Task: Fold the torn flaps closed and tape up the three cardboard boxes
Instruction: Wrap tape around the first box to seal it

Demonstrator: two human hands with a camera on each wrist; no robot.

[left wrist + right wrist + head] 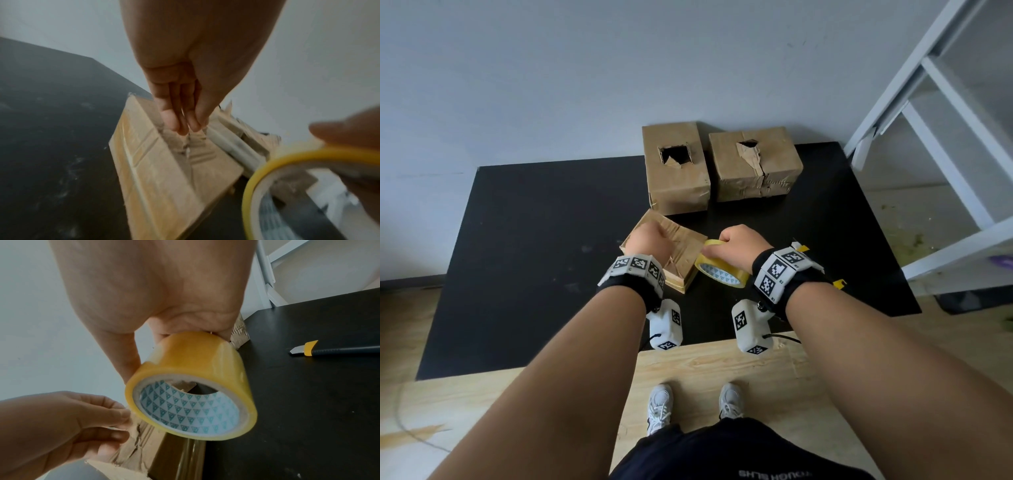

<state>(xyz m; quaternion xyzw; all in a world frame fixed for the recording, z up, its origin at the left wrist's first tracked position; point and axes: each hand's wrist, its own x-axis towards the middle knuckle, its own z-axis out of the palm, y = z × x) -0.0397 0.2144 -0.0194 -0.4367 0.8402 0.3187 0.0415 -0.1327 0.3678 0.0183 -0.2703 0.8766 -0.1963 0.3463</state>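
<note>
A flat cardboard box (pixel 688 245) with a torn top lies on the black mat (pixel 534 257) in front of me. My left hand (pixel 185 128) presses its straight fingertips onto the tear. Just right of the box, my right hand (pixel 738 241) grips a yellow tape roll (pixel 191 386), and a clear strip (pixel 179 456) runs down from the roll to the box edge. Behind stand two taller boxes. The left one (pixel 674 185) has an open square hole in its top. The right one (pixel 755 171) shows a torn, crumpled flap.
A utility knife (pixel 329 351) with a yellow tip lies on the mat to the right, mostly hidden behind my right wrist in the head view. A white frame (pixel 928 102) stands at the right. Wooden floor (pixel 722 363) and my shoes are below the mat.
</note>
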